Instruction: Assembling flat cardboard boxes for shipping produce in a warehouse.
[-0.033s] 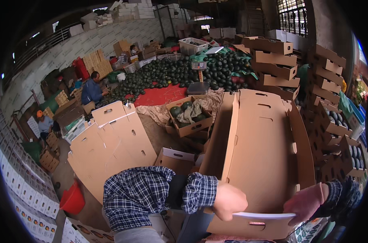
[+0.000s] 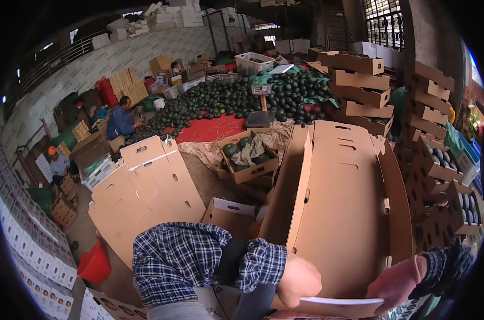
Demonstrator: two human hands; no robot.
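Observation:
Before me lies a long brown cardboard box (image 2: 346,213), open at the top, with its side walls raised. My bare left hand (image 2: 299,280) is curled at the left of the near end panel, its fingers closed on the cardboard there. My right hand (image 2: 395,284), in a pink glove, grips the right corner of that panel, with its fingers partly hidden. A white edge (image 2: 340,301) on the panel runs between my two hands. To the left leans a stack of flat cardboard blanks (image 2: 151,192).
Beyond the box stands a carton of watermelons (image 2: 250,154). A large watermelon pile (image 2: 215,98) and a scale (image 2: 261,117) are farther back. Stacked cartons (image 2: 359,85) rise at the right. A red bucket (image 2: 94,262) sits at the lower left. Two people work at the far left.
The near end panel has tipped lower and toward me, so its handle slot no longer shows. Both hands have shifted slightly with it, still gripping the box.

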